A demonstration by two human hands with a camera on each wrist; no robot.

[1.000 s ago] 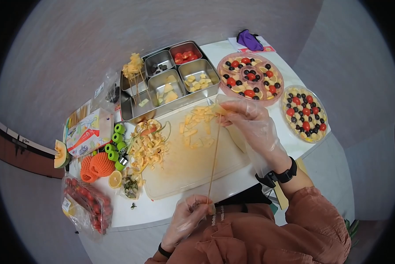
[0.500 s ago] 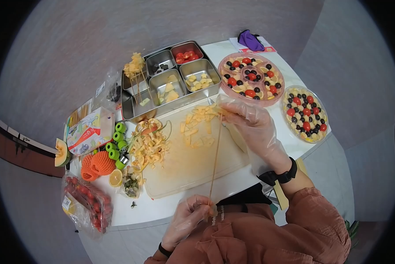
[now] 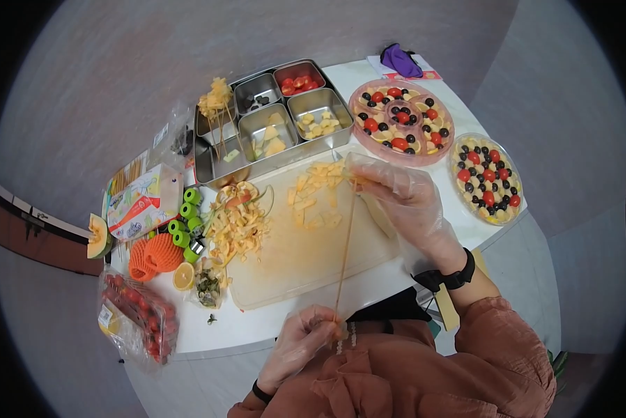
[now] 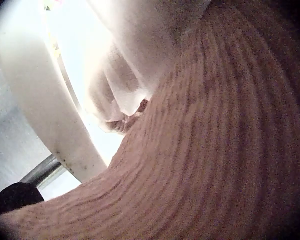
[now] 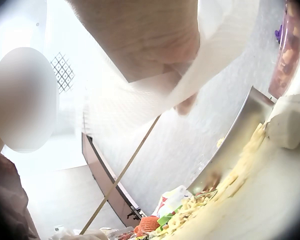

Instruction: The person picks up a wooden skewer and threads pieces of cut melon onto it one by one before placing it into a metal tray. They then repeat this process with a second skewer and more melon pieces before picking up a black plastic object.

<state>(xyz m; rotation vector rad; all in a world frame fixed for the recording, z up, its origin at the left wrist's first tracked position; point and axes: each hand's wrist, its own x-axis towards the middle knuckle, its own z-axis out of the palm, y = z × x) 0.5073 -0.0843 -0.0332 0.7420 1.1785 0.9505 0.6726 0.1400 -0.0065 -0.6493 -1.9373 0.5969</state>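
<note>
A long thin wooden skewer (image 3: pixel 345 251) runs slanting between both hands, in front of the cutting board (image 3: pixel 278 279). In a clear plastic glove, my right hand (image 3: pixel 407 202) pinches its upper end, over the board's right part; what the fingertips hide there cannot be told. My left hand (image 3: pixel 302 345), gloved too, grips the lower end near the table's front edge. From the right wrist, the skewer (image 5: pixel 122 175) slopes down from the gloved right hand (image 5: pixel 155 65). The left wrist view shows the gloved left hand (image 4: pixel 120 90) partly behind a sleeve. Pale yellow strips (image 3: pixel 316 188) lie on the board.
Behind the board stands a metal tray (image 3: pixel 285 159) with fruit compartments and upright skewers. Two fruit platters (image 3: pixel 361 143) (image 3: pixel 489 180) are at the right. Peelings (image 3: pixel 240 226), green cutters (image 3: pixel 187 216), an orange net (image 3: pixel 161 256), a lemon half (image 3: pixel 184 276) and packed tomatoes (image 3: pixel 142 313) lie left.
The head view has shifted slightly. Both hands keep their hold on the skewer, and the right hand is slightly lower and further right in the picture.
</note>
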